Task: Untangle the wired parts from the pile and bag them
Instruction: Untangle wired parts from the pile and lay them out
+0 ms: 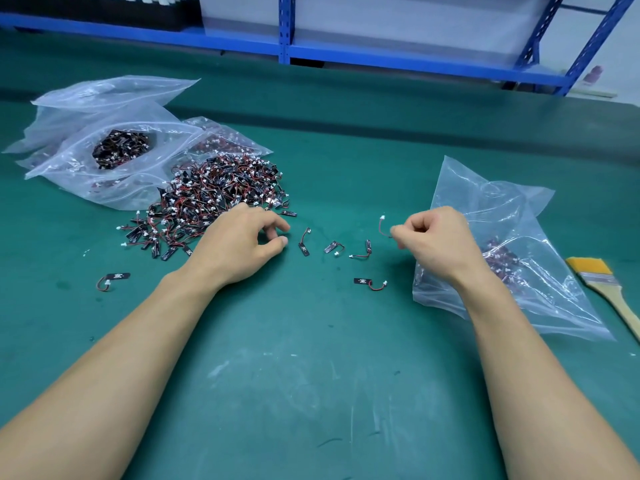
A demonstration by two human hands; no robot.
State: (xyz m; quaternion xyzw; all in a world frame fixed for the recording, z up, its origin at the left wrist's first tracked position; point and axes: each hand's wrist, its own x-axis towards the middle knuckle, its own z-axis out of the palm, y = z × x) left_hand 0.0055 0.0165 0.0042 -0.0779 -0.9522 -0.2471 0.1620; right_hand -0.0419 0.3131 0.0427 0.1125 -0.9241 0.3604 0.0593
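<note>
Wired parts [221, 195]: most lie heaped on the bench [311, 375], so we judge the job far from done.
Our right hand [436, 240] pinches a single part [382, 226] by its wire, just beside the clear bag [485, 188] (some parts already inside); our left hand [242, 244] rests at the heap's edge, fingers loosely curled, gripping nothing we can see. A few freed pieces [303, 244] lie apart between our hands, not yet bagged.
</note>
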